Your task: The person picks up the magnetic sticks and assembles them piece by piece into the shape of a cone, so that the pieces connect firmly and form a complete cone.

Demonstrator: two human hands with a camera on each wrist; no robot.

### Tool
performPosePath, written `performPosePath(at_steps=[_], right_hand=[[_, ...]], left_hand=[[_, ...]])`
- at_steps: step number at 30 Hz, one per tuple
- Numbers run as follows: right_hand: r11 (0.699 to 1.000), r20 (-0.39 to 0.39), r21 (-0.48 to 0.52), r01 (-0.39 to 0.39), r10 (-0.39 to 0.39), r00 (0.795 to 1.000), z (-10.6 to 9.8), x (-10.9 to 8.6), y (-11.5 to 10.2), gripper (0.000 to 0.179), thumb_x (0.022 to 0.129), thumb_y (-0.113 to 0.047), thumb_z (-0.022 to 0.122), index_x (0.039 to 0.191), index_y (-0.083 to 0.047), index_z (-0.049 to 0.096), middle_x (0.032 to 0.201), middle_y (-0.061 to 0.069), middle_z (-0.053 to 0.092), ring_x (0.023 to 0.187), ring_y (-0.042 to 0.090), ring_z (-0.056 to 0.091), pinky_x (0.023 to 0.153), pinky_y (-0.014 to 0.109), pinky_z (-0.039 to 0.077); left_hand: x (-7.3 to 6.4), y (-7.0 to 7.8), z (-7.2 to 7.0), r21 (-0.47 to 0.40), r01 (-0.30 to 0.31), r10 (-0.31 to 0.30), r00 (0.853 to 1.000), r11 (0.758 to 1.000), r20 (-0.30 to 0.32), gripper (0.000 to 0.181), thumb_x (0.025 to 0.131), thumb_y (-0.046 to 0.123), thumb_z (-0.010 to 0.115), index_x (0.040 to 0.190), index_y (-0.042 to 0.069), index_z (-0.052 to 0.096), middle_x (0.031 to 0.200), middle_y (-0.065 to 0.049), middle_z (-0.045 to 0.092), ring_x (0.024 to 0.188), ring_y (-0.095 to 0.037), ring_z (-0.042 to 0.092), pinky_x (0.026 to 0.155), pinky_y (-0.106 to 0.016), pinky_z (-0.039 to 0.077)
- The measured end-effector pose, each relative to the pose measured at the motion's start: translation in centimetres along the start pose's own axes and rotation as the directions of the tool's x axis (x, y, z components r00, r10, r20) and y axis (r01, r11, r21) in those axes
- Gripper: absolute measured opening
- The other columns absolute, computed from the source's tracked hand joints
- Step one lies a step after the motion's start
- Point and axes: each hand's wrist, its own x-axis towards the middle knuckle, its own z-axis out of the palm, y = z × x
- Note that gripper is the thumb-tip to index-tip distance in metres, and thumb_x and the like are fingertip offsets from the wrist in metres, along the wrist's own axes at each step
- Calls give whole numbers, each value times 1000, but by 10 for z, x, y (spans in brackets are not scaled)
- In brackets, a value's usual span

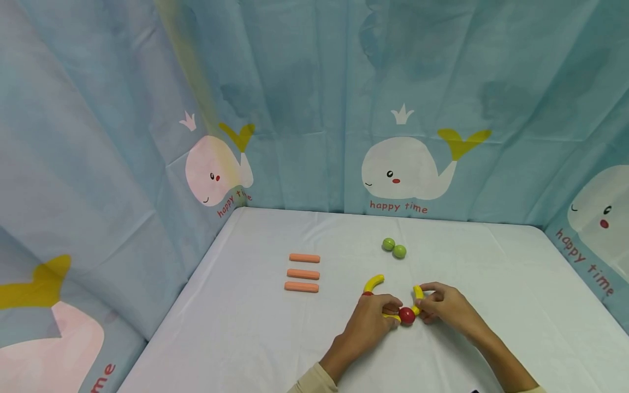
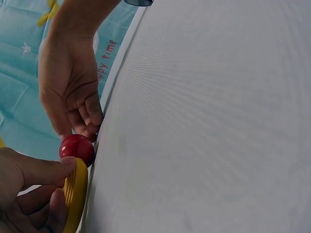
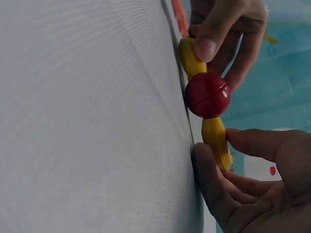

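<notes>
My left hand (image 1: 369, 322) pinches a yellow curved piece (image 2: 76, 196) with ridges along its side, low over the white table. A red ball (image 1: 407, 316) with a seam sits against that piece's end. On the ball's other side, my right hand (image 1: 451, 307) holds a second yellow curved piece (image 3: 216, 141) between thumb and fingers. That piece meets the ball too, so the three form a curved row. Past my left knuckles shows a third yellow curved piece (image 1: 374, 282), beside a red ball (image 1: 367, 293) mostly hidden by the left hand.
Three salmon-orange sticks (image 1: 303, 274) lie in parallel on the white table (image 1: 236, 333), left of the hands. Two green balls (image 1: 394, 248) sit together farther back. A blue curtain (image 1: 304, 98) with whale prints stands along the table's back and sides.
</notes>
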Motion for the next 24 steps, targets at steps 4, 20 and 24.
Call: performPosePath(at_steps=[4,20,24], right_hand=[[999,-3,-46,-2,2,1000,0,0,0,62,98,-24,77,143,11,54,90,7,72,78,21,70,67,32,61],[978,-46,-201,-49,41,998,3,0,-5,65,94,-34,81,140,8,60,82,5,67,62,21,63,64,35,51],[978,-57,-205,-35,23,998,4,1,-6,61,93,-27,82,137,10,61,81,4,67,64,20,63,63,33,53]], left_hand=[[0,0,0,17,-1,1,1000,1000,0,30,87,1,85,115,10,80,103,5,80,94,0,73,86,-17,57],[10,-5,-20,59,-76,89,967,995,-241,15,100,10,74,112,11,82,105,3,77,95,-6,68,83,-20,57],[15,-15,-32,83,39,-18,971,996,-240,17,102,15,71,114,11,82,112,-2,74,103,-17,68,91,-33,58]])
